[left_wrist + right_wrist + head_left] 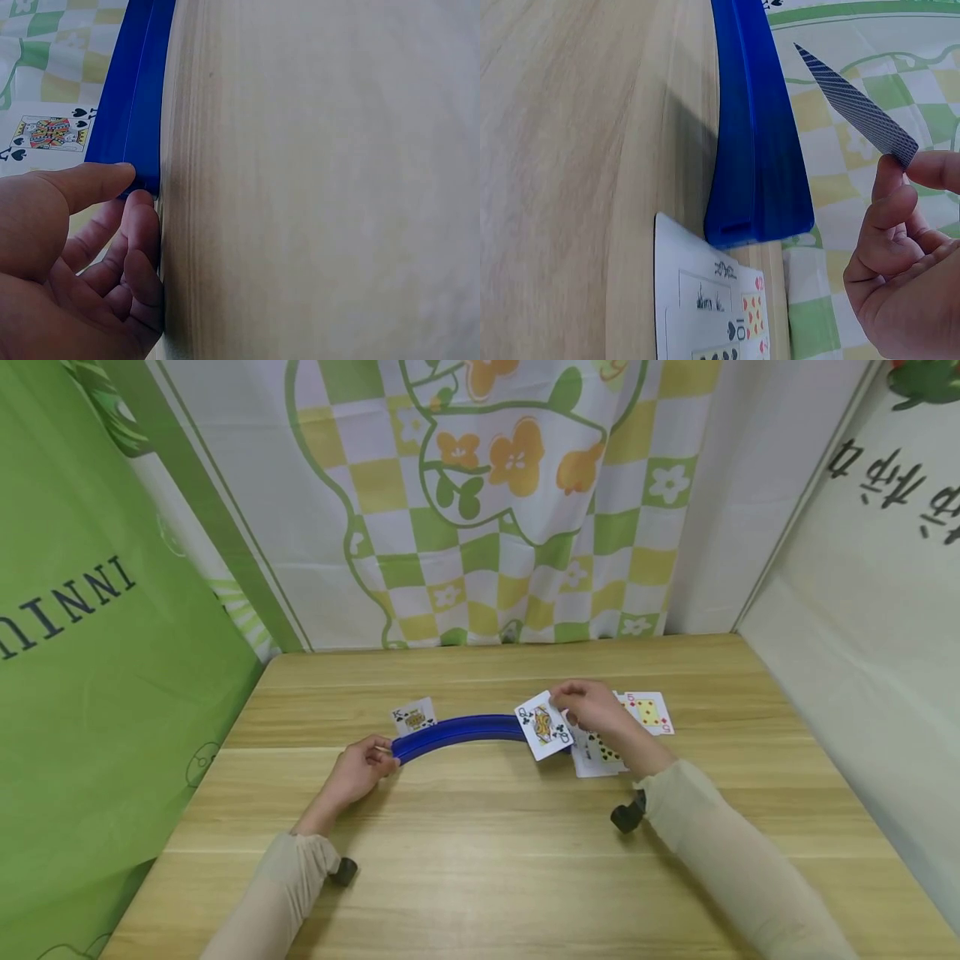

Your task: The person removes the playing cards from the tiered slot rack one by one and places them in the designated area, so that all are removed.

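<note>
A blue curved playing-card holder point(465, 727) rests on the table. At its left end, my left hand point(363, 768) pinches it between thumb and fingers; the left wrist view shows the thumb point(105, 184) on the holder's end. A king of spades point(413, 717) shows behind the holder near that end, its lower edge hidden. My right hand point(592, 706) pinches a queen of clubs point(543, 727) by a corner, over the holder's right end. From the right wrist, this card's patterned back point(859, 105) appears raised above the holder.
Overlapping face-up cards point(596, 768) lie by the holder's right end, partly under my right forearm. A five of diamonds point(651, 712) is among them. The wooden table point(480, 852) reaches a patterned curtain point(517, 585) at the back, with cloth on both sides.
</note>
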{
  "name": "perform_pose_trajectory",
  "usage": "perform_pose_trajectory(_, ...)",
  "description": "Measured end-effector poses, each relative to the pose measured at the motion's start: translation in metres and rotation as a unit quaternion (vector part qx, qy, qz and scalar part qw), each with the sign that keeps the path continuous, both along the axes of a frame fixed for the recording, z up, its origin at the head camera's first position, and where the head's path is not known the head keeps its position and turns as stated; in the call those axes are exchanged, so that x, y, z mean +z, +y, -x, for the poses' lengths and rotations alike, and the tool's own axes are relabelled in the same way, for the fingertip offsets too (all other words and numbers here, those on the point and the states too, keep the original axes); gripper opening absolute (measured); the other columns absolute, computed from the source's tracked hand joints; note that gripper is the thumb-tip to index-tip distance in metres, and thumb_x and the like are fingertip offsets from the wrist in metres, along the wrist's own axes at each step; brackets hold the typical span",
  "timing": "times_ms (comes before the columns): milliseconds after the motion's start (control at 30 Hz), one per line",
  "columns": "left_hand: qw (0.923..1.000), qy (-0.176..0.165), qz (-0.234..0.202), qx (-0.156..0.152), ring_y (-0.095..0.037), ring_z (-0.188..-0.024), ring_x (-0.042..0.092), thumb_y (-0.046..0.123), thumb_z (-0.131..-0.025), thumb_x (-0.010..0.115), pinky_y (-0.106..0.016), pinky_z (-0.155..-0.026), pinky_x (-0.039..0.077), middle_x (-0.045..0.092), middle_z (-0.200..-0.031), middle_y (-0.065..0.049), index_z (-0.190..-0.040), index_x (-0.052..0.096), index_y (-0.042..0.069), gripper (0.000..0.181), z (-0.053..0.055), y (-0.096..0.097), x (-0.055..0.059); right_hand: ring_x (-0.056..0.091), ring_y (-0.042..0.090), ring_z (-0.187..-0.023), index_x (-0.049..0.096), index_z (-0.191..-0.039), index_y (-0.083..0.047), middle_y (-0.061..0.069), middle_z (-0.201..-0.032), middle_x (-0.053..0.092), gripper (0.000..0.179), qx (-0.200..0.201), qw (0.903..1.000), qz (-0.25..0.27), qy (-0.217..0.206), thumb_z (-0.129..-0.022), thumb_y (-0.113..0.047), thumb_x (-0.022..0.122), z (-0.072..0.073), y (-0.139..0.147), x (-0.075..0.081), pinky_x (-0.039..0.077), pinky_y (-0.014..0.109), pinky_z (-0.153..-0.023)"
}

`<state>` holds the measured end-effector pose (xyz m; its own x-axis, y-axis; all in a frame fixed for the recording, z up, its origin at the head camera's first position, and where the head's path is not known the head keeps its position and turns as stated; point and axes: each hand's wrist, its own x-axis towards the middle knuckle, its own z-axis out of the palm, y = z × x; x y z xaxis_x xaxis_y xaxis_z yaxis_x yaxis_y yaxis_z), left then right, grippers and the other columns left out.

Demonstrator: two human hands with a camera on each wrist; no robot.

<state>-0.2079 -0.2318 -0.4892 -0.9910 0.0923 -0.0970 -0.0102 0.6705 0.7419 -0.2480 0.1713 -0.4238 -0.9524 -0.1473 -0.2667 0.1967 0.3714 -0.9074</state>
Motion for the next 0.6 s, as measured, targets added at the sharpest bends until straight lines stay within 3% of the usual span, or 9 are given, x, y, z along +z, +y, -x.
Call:
perform_pose_trajectory(367,1.0,-0.001,-0.002,-0.001,-0.016,-0.079,0.063,0.013,-0.091,0.071,-0.027,-0.067,0.05,0.072,-0.094,-0.012,-0.118,0.063,0.002,0.03,0.0,-0.001,0.0,0.053,0.012,-0.074,0.06,-0.124,-0.005,-0.002,-0.09,0.058,0.031,-0.016,0.9998,-0.01,-0.002,-0.098,-0.022,0.058,-0.001,0.018,0.0,0.047,0.027,-0.069)
perform_pose_trajectory(600,1.0,-0.002,-0.004,0.001,-0.015,-0.078,0.062,0.013,-0.091,0.071,-0.026,-0.066,0.05,0.072,-0.094,-0.012,-0.118,0.063,0.002,0.03,0.0,-0.001,0.0,0.052,0.011,-0.072,0.059,-0.125,-0.004,-0.002,-0.091,0.058,0.033,-0.011,0.9996,-0.026,-0.001,-0.098,-0.023,0.056,-0.002,0.033,-0.001,0.041,0.022,-0.062)
